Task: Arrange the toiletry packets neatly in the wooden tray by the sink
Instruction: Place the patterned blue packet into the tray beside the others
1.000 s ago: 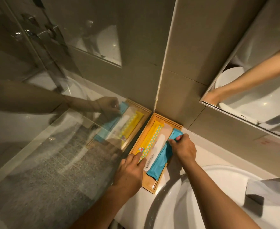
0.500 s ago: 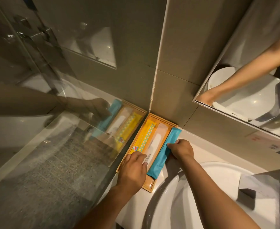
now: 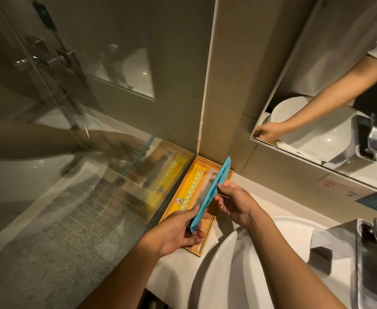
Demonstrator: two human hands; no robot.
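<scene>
A wooden tray (image 3: 207, 240) sits in the counter's corner against the tiled wall. A yellow checked packet (image 3: 189, 188) lies along its left side, with a pale translucent packet (image 3: 207, 181) beside it, partly hidden. A long teal packet (image 3: 217, 185) is lifted on edge above the tray, tilted from near left to far right. My left hand (image 3: 178, 233) pinches its near end. My right hand (image 3: 234, 202) grips its middle from the right.
A white basin (image 3: 238, 264) lies right of the tray, with a chrome tap (image 3: 370, 259) at far right. A glass shower panel (image 3: 71, 175) stands left and mirrors the tray. A wall mirror (image 3: 330, 121) hangs at upper right.
The teal packet was lying at the tray's right side under my right hand. Both hands have now raised it off the tray and turned it on edge.
</scene>
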